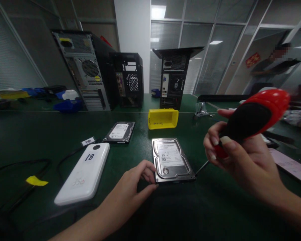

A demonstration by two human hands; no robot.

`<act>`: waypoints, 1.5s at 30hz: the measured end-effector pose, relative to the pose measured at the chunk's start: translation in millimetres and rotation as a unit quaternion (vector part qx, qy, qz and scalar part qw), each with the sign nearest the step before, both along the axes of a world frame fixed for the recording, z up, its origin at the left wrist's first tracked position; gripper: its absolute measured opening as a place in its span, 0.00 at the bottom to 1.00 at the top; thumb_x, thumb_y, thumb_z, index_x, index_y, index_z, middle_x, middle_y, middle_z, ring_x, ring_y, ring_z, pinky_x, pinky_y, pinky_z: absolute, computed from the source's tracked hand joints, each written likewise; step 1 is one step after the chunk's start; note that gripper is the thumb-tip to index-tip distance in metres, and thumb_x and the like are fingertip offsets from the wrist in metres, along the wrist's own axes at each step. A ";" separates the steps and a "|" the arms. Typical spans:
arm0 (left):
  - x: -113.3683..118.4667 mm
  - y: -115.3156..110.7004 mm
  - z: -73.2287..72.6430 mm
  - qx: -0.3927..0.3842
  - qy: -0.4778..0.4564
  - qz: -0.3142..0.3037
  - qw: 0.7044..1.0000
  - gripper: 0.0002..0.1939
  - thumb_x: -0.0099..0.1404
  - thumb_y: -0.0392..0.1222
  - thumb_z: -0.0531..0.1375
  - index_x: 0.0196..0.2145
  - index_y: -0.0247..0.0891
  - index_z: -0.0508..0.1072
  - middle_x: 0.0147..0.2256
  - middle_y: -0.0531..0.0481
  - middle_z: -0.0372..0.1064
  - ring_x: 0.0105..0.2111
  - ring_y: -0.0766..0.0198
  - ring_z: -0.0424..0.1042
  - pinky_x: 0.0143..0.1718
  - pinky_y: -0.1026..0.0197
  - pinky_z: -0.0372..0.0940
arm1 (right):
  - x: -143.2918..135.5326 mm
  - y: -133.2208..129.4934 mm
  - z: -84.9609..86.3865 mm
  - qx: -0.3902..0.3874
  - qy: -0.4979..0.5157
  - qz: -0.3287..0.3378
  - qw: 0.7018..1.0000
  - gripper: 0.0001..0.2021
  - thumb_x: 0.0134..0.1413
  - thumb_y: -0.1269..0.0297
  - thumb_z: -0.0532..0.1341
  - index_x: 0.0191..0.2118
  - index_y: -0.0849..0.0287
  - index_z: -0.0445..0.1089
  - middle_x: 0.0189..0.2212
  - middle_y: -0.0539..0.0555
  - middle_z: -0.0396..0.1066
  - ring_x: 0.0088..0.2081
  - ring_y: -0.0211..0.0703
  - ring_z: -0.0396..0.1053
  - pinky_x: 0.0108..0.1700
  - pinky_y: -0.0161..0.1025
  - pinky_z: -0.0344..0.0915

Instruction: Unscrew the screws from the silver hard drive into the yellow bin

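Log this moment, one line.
left hand: touching hard drive, near-left corner | right hand: holding red-black screwdriver, tip at near-right corner | yellow bin: beyond that drive

The room looks dim to us, with white rectangular lights glowing in the glass partition; we cannot tell whether they are reflections or lie beyond it. We notice a bright glint on the screwdriver and soft sheen on the nearer hard drive. The green tabletop darkens toward us. Lines stretch at the edges, the far right smears, and pixelation covers a person's head.
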State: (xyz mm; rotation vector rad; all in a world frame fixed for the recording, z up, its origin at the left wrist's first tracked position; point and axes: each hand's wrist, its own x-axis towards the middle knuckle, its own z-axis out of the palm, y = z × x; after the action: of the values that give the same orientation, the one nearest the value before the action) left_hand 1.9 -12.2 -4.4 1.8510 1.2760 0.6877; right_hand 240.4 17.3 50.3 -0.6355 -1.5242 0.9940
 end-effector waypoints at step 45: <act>1.8 -0.5 4.6 -0.013 0.008 0.005 1.000 0.11 0.62 0.35 0.58 0.42 0.40 0.65 0.36 0.54 0.70 0.38 0.63 0.69 0.40 0.62 0.62 | -1.0 2.3 2.0 -0.023 0.012 -0.024 0.999 0.21 0.54 0.59 0.61 0.54 0.38 0.61 0.33 0.48 0.58 0.25 0.35 0.61 0.20 0.33 0.60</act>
State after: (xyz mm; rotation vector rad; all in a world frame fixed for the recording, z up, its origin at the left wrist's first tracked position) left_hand 3.7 -12.8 0.2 1.8340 1.2993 0.6614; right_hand 239.3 19.6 52.3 -0.6868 -1.4637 0.9988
